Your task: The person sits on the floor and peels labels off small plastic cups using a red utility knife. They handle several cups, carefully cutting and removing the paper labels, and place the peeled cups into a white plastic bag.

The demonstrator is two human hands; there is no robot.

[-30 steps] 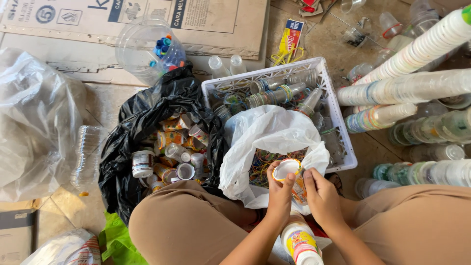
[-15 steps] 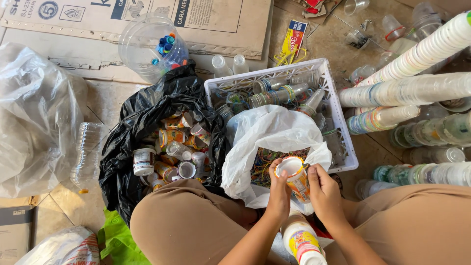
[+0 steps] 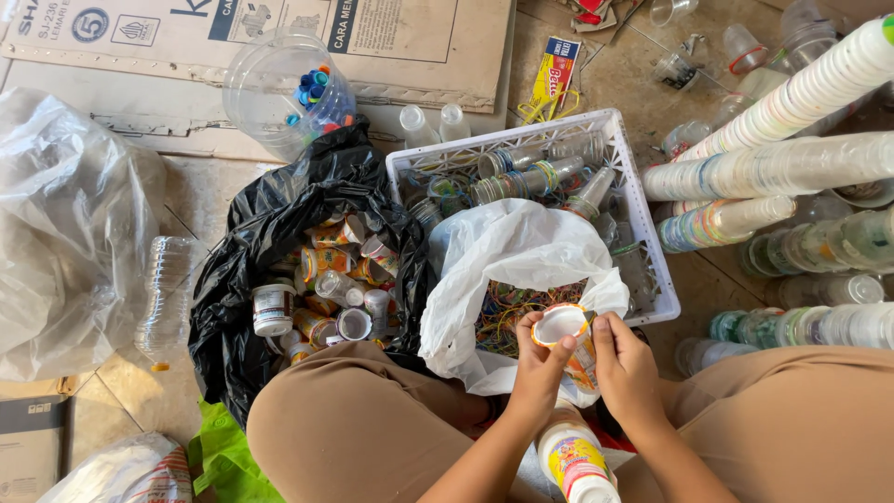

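Left hand (image 3: 540,368) and right hand (image 3: 626,365) are both clamped on a small printed plastic cup (image 3: 564,330); white bag of rubber bands (image 3: 507,270) lies at 11 o'clock.

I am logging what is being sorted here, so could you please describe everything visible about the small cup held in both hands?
The small cup is white plastic by its look, with an orange rim and a colourful printed wall. It is empty and tilted, its mouth facing up toward the camera. The left hand grips its near side and the right hand pinches its right edge. It sits over the open white bag of coloured rubber bands, above a stack of similar cups.
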